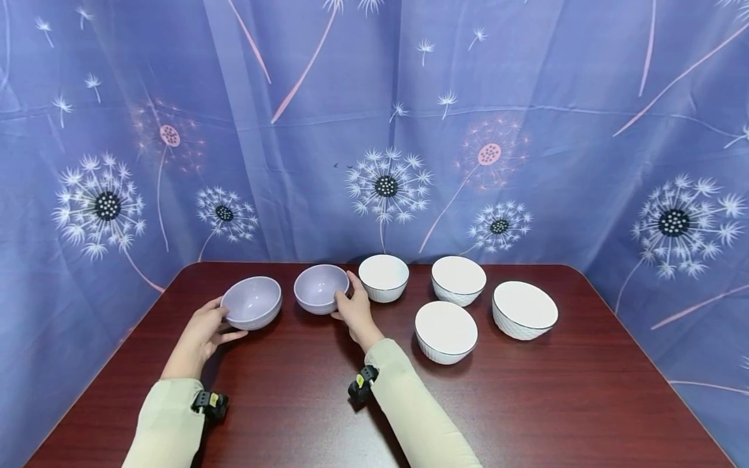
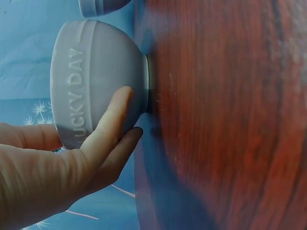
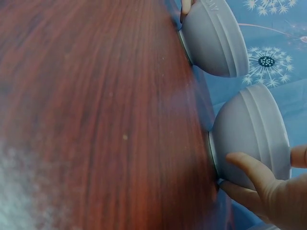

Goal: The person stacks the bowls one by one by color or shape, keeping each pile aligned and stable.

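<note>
Two pale purple bowls are side by side toward the back left of the table. My left hand (image 1: 200, 337) grips the left purple bowl (image 1: 253, 301) from its left side, with fingers at the rim and along the outer wall. Raised letters reading "LUCKY DAY" run under that bowl's rim in the left wrist view. The other purple bowl (image 1: 320, 288) is held at its right side by my right hand (image 1: 357, 314), one digit at the rim and others against the lower wall. In the right wrist view this bowl's base (image 3: 214, 155) is at the tabletop; the left one looks slightly tilted.
Several white bowls with dark rims stand to the right: one at the back (image 1: 383, 278), another right of it (image 1: 459, 279), a ribbed one in front (image 1: 446, 331) and one farthest right (image 1: 524, 312). A dandelion-print curtain (image 1: 316, 195) hangs behind the dark red table (image 1: 526, 403).
</note>
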### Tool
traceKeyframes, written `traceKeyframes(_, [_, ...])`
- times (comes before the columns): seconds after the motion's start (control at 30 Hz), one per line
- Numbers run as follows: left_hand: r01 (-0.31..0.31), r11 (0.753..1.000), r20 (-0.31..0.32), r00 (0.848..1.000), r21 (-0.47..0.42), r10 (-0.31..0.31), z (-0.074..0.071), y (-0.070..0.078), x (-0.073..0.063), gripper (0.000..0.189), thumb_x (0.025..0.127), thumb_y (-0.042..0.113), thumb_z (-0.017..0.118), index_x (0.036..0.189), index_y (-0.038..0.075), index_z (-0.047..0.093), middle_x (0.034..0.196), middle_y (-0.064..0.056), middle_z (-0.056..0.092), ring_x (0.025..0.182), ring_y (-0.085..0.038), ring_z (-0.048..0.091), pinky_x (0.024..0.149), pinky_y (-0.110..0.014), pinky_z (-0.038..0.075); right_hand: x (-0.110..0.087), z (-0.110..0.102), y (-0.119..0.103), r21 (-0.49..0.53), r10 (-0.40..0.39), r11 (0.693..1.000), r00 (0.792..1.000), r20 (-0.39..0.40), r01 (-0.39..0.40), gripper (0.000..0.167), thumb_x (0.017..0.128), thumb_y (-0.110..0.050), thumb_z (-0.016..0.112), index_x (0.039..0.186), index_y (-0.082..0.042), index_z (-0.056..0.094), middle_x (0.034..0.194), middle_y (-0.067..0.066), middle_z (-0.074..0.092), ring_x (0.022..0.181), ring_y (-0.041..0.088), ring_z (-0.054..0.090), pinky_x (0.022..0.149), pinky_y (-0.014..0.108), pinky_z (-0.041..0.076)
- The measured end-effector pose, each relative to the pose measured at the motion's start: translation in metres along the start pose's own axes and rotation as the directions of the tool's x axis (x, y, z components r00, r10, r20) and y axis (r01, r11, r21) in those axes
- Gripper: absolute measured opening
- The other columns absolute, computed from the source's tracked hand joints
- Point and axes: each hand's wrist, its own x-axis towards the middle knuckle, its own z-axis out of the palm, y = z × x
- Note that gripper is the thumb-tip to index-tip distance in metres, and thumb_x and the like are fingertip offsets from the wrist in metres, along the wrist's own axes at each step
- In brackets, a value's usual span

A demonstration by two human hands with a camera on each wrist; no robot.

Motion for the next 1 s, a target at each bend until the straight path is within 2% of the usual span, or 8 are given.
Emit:
traceKeyframes(0.13, [-0.001,1.000,0.003,1.000,-0.007,0.001,0.001,0.000,0.000,0.055,0.101,0.006,0.021,0.152,-0.003,0.002,0.150,-0.032,0.010,0.118,-0.036,0.045,0.083,-0.045,0.055,0.000,-0.002,0.001,-0.001,0.005,1.000,1.000,-0.013,-0.005,0.061,0.090,0.005,0.043,0.149,-0.003,0.030,0.148,0.030,0.028,0.109,0.047,0.055,0.074,0.049,0.057])
traceKeyframes(0.23, [0.001,1.000,0.007,1.000,-0.008,-0.001,0.001,0.000,0.000,0.055,0.101,0.006,0.021,0.152,-0.004,0.003,0.149,-0.031,0.011,0.117,-0.037,0.044,0.083,-0.044,0.055,0.011,-0.003,0.017,-0.003,-0.002,1.000,1.000,-0.031,0.002,0.062,0.089,0.003,0.044,0.149,-0.006,0.032,0.148,0.026,0.031,0.105,0.042,0.059,0.066,0.042,0.059])
traceKeyframes(0.3, [0.003,1.000,0.008,1.000,-0.005,-0.003,0.001,0.000,0.000,0.056,0.100,0.006,0.022,0.152,-0.004,0.003,0.150,-0.031,0.010,0.117,-0.038,0.044,0.083,-0.044,0.055,0.011,-0.004,0.016,-0.011,-0.010,1.000,0.999,-0.032,0.010,0.061,0.089,0.003,0.045,0.148,-0.006,0.034,0.148,0.025,0.032,0.102,0.041,0.060,0.064,0.040,0.059])
traceKeyframes(0.53, [0.003,1.000,0.014,1.000,-0.009,-0.002,-0.002,0.001,0.000,0.056,0.100,0.006,0.023,0.151,-0.004,0.001,0.150,-0.032,0.010,0.107,-0.030,0.052,0.083,-0.045,0.055,0.006,-0.005,0.008,-0.037,-0.055,0.998,0.998,0.016,0.055,0.059,0.088,0.004,0.046,0.146,-0.004,0.038,0.147,0.023,0.036,0.106,0.041,0.058,0.065,0.043,0.058])
traceKeyframes(0.63, [0.006,1.000,0.016,1.000,-0.009,-0.006,-0.001,0.001,0.000,0.056,0.100,0.006,0.023,0.151,-0.004,0.001,0.150,-0.031,0.009,0.107,-0.031,0.051,0.082,-0.045,0.055,0.003,-0.006,0.005,-0.037,-0.064,0.997,0.997,0.037,0.065,0.059,0.088,0.004,0.045,0.146,-0.004,0.038,0.147,0.024,0.037,0.107,0.043,0.058,0.067,0.045,0.058])
traceKeyframes(0.83, [0.009,1.000,0.012,1.000,-0.014,-0.009,-0.002,0.000,0.000,0.056,0.100,0.006,0.023,0.151,-0.004,0.002,0.149,-0.031,0.010,0.108,-0.033,0.049,0.081,-0.044,0.056,-0.002,-0.009,-0.001,0.011,-0.036,0.999,0.995,0.094,0.035,0.060,0.087,0.005,0.044,0.146,-0.005,0.037,0.147,0.026,0.032,0.103,0.045,0.058,0.072,0.051,0.056])
traceKeyframes(1.0, [0.007,1.000,0.016,1.000,-0.014,-0.007,-0.002,0.000,0.000,0.057,0.100,0.006,0.023,0.152,-0.004,0.001,0.150,-0.031,0.009,0.104,-0.029,0.052,0.083,-0.045,0.055,-0.005,-0.014,-0.007,0.043,0.014,0.999,0.988,0.155,-0.021,0.062,0.086,0.006,0.043,0.147,-0.002,0.034,0.139,0.032,0.036,0.108,0.050,0.054,0.078,0.057,0.052])
